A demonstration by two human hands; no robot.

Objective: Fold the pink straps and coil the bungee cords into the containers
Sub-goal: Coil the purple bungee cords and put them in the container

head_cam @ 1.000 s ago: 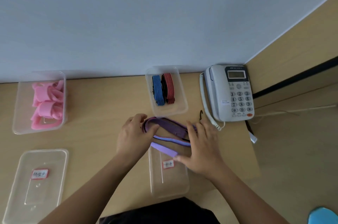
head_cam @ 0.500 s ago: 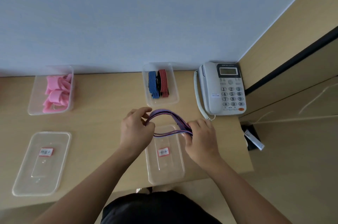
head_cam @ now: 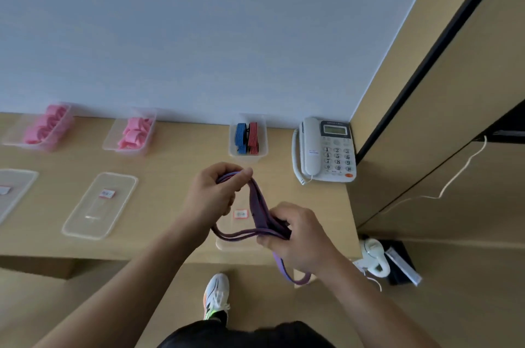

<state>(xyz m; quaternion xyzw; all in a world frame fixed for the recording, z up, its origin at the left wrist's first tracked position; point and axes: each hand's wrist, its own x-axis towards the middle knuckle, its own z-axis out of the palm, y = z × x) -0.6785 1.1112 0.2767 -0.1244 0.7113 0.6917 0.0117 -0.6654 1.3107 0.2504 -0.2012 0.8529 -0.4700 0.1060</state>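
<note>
1. Both hands grip the purple cord [head_cam: 260, 207]: the left hand [head_cam: 211, 194] is closed on its far bend, the right hand [head_cam: 298, 236] pinches the gathered loops, and a tail hangs below that grip.
2. Coiling looks half done, with the cord held in the air above the counter [head_cam: 170, 165].
3. Next, wind in the tail, then carry the coil beyond the left grip to the tub [head_cam: 262, 145] holding the blue and red cords.

lid labels [head_cam: 107, 193] unreadable (blurred) | far-left lid [head_cam: 14, 191] cut by edge
</note>
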